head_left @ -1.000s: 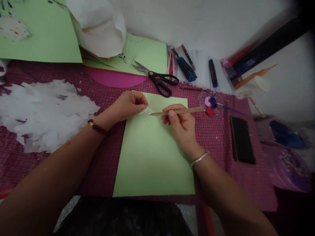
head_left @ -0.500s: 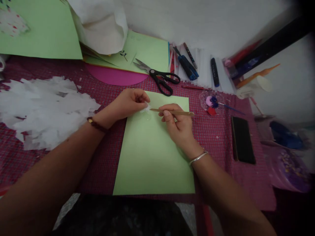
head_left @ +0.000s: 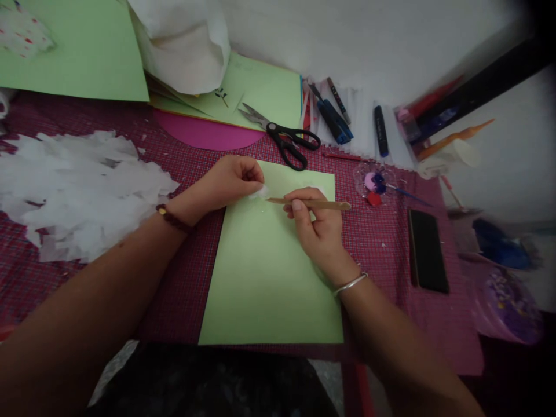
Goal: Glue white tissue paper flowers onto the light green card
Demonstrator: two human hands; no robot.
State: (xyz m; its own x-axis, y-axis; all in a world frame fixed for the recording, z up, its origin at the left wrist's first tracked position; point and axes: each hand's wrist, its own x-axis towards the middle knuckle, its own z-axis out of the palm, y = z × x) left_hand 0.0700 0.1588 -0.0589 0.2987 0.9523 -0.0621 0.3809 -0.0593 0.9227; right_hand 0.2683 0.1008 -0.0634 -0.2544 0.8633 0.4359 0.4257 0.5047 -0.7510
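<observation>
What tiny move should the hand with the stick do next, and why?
Perhaps the right hand should nudge the tan stick slightly left, against the white scrap: the left hand pinches that scrap over the green sheet, and the tip points right at it. Whether they touch is unclear.

The sheet (head_left: 269, 284) is laid on the table (head_left: 386, 255), with the left hand (head_left: 237, 178) and right hand (head_left: 320, 229) placed over its far half. To its left, paper scraps (head_left: 82, 191) are heaped; to its right, the phone (head_left: 428, 250) is set. Behind it, the scissors (head_left: 278, 132) are placed, blades on stacked papers (head_left: 273, 87); a marker (head_left: 380, 130) is laid farther right.
</observation>
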